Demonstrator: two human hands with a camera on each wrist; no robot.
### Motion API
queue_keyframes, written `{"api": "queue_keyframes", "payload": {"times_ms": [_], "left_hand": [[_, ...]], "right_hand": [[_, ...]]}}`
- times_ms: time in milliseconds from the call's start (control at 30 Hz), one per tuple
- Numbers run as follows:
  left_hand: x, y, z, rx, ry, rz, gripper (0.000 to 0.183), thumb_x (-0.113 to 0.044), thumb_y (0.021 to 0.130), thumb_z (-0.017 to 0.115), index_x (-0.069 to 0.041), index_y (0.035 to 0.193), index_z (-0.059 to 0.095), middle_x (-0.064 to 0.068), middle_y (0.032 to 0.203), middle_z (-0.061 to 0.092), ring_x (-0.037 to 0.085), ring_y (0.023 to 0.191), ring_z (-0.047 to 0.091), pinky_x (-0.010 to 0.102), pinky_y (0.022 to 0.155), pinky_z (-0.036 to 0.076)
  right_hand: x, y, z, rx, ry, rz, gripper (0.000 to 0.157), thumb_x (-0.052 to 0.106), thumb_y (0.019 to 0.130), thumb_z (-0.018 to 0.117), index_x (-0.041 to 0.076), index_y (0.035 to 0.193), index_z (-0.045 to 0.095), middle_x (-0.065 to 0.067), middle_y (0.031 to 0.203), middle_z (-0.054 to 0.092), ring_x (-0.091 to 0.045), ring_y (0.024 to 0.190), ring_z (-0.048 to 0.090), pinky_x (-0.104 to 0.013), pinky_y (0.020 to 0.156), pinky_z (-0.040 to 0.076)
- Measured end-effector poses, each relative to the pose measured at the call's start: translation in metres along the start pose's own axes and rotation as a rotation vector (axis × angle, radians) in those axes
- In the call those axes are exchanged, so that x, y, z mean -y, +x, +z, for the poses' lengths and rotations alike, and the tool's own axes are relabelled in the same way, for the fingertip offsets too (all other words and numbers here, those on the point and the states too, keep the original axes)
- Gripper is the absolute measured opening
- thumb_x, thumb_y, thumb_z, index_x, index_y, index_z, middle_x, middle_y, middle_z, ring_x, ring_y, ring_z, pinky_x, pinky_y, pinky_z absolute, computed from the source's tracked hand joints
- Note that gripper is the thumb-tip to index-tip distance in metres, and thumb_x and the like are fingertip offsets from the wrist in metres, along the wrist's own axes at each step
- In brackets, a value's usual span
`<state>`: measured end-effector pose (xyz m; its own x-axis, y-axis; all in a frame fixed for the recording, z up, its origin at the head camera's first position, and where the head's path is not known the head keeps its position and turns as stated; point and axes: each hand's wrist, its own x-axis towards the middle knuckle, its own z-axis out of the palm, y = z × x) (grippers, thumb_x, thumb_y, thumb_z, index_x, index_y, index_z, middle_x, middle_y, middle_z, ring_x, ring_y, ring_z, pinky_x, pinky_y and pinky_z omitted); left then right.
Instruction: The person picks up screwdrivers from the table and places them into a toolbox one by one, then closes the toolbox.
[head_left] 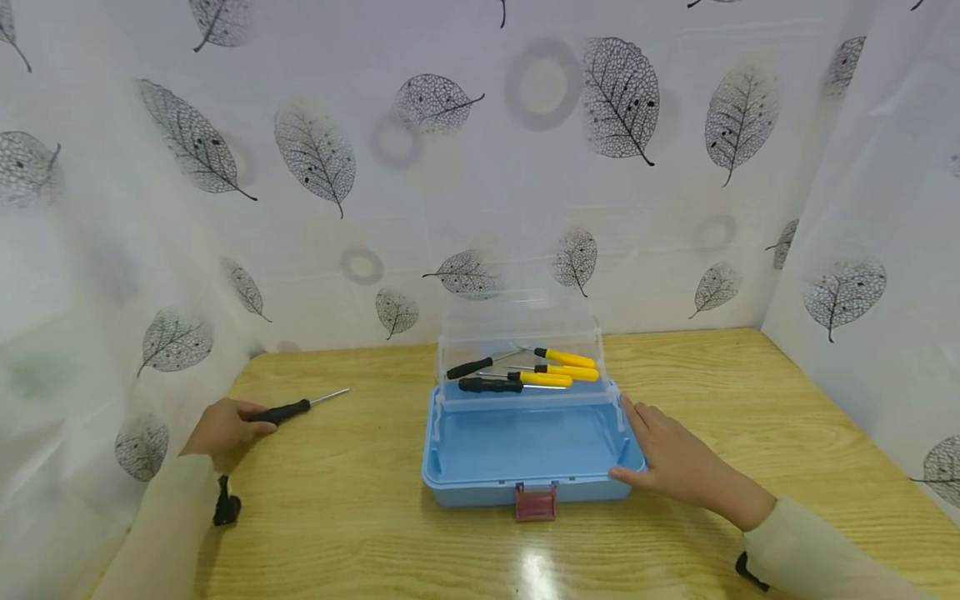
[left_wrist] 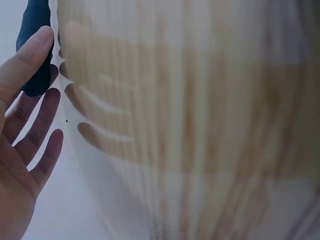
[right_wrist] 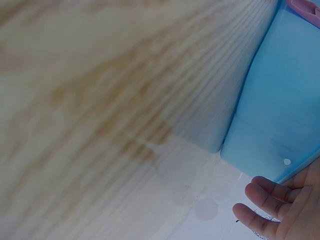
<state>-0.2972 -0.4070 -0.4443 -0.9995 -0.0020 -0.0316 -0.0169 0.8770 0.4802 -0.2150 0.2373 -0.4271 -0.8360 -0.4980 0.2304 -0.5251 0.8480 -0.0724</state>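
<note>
At the left, my left hand (head_left: pixel 228 425) pinches the black handle of a screwdriver (head_left: pixel 288 412), whose metal shaft points right over the table. In the left wrist view, the thumb presses the dark handle (left_wrist: pixel 36 75) while the other fingers are spread. A light-blue toolbox (head_left: pixel 528 442) stands with its lid up, its lower compartment visible. My right hand (head_left: pixel 675 454) rests against the box's right side, thumb at the front corner. Several screwdrivers lie in the raised clear tray: yellow-handled ones (head_left: pixel 568 358) and black-handled ones (head_left: pixel 470 368).
A wood-grain table (head_left: pixel 337 517) carries the box. The pink latch (head_left: pixel 536 503) hangs down at the front. The clear lid (head_left: pixel 521 321) stands up behind the tray, near a leaf-print curtain (head_left: pixel 480 192) that borders the table at the back and sides.
</note>
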Motion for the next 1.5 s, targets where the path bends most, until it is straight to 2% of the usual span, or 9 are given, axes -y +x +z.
{"api": "queue_keyframes", "payload": {"times_ms": [200, 367, 633, 800, 867, 933, 1067, 1333, 1500], "left_hand": [[0.000, -0.002, 0.001, -0.019, -0.010, 0.023, 0.068, -0.049, 0.076, 0.072, 0.006, 0.115, 0.064, 0.029, 0.113, 0.062, 0.042, 0.096, 0.060, 0.050, 0.078, 0.050], [-0.003, -0.002, 0.001, -0.031, -0.013, 0.010, 0.069, -0.049, 0.076, 0.072, 0.007, 0.116, 0.063, 0.031, 0.114, 0.061, 0.044, 0.097, 0.059, 0.050, 0.078, 0.050], [-0.011, -0.007, 0.001, -0.057, -0.110, -0.008, 0.065, -0.044, 0.079, 0.072, 0.007, 0.117, 0.062, 0.031, 0.116, 0.060, 0.040, 0.097, 0.059, 0.049, 0.080, 0.050], [-0.017, -0.010, 0.001, -0.093, -0.135, 0.041, 0.062, -0.043, 0.082, 0.069, 0.006, 0.119, 0.062, 0.030, 0.121, 0.058, 0.041, 0.101, 0.059, 0.049, 0.082, 0.050], [-0.019, -0.010, 0.001, -0.117, -0.107, 0.085, 0.059, -0.041, 0.083, 0.069, 0.006, 0.117, 0.063, 0.030, 0.119, 0.059, 0.039, 0.097, 0.060, 0.048, 0.079, 0.051], [-0.022, -0.010, 0.000, -0.144, -0.081, 0.117, 0.056, -0.040, 0.083, 0.070, 0.005, 0.115, 0.065, 0.029, 0.116, 0.061, 0.032, 0.090, 0.061, 0.042, 0.073, 0.052], [-0.030, -0.011, -0.004, -0.180, -0.044, 0.156, 0.052, -0.040, 0.082, 0.070, 0.003, 0.113, 0.067, 0.025, 0.111, 0.064, 0.020, 0.084, 0.055, 0.032, 0.068, 0.044], [-0.048, -0.011, -0.004, -0.204, -0.056, 0.194, 0.049, -0.038, 0.083, 0.069, 0.002, 0.112, 0.067, 0.024, 0.113, 0.064, 0.034, 0.096, 0.056, 0.047, 0.078, 0.047], [-0.061, -0.011, -0.005, -0.217, -0.087, 0.212, 0.051, -0.038, 0.083, 0.070, 0.001, 0.115, 0.066, 0.024, 0.117, 0.062, 0.035, 0.102, 0.055, 0.051, 0.084, 0.046]], "right_hand": [[-0.001, 0.000, 0.001, 0.004, -0.003, 0.004, 0.098, 0.059, 0.083, 0.059, -0.013, 0.141, 0.027, -0.031, 0.130, 0.048, -0.042, 0.116, 0.052, -0.052, 0.094, 0.046], [-0.001, 0.000, 0.002, 0.001, -0.006, 0.003, 0.099, 0.059, 0.082, 0.060, -0.013, 0.141, 0.027, -0.031, 0.130, 0.047, -0.041, 0.116, 0.052, -0.052, 0.094, 0.046], [0.000, 0.000, 0.002, 0.000, -0.008, 0.001, 0.098, 0.059, 0.083, 0.059, -0.013, 0.141, 0.027, -0.031, 0.130, 0.047, -0.042, 0.116, 0.052, -0.052, 0.094, 0.046], [0.000, -0.001, 0.001, -0.008, -0.013, -0.006, 0.098, 0.059, 0.083, 0.059, -0.013, 0.141, 0.027, -0.031, 0.128, 0.049, -0.040, 0.115, 0.053, -0.051, 0.093, 0.046], [0.001, -0.001, 0.001, -0.008, -0.014, -0.006, 0.098, 0.059, 0.083, 0.059, -0.013, 0.141, 0.027, -0.030, 0.128, 0.049, -0.040, 0.114, 0.054, -0.050, 0.093, 0.047], [0.001, 0.000, 0.001, -0.005, -0.013, -0.005, 0.098, 0.058, 0.083, 0.059, -0.013, 0.141, 0.027, -0.030, 0.128, 0.049, -0.039, 0.114, 0.054, -0.050, 0.093, 0.047], [0.001, 0.000, 0.000, 0.002, -0.006, 0.000, 0.097, 0.058, 0.083, 0.059, -0.013, 0.141, 0.027, -0.030, 0.129, 0.048, -0.040, 0.115, 0.053, -0.051, 0.093, 0.046], [0.000, 0.000, -0.001, 0.002, -0.006, 0.000, 0.097, 0.059, 0.083, 0.059, -0.013, 0.141, 0.027, -0.030, 0.129, 0.048, -0.040, 0.115, 0.053, -0.051, 0.093, 0.046], [0.000, 0.000, 0.000, 0.001, -0.007, -0.006, 0.097, 0.058, 0.083, 0.059, -0.013, 0.141, 0.028, -0.031, 0.129, 0.048, -0.041, 0.115, 0.053, -0.052, 0.094, 0.046]]}}
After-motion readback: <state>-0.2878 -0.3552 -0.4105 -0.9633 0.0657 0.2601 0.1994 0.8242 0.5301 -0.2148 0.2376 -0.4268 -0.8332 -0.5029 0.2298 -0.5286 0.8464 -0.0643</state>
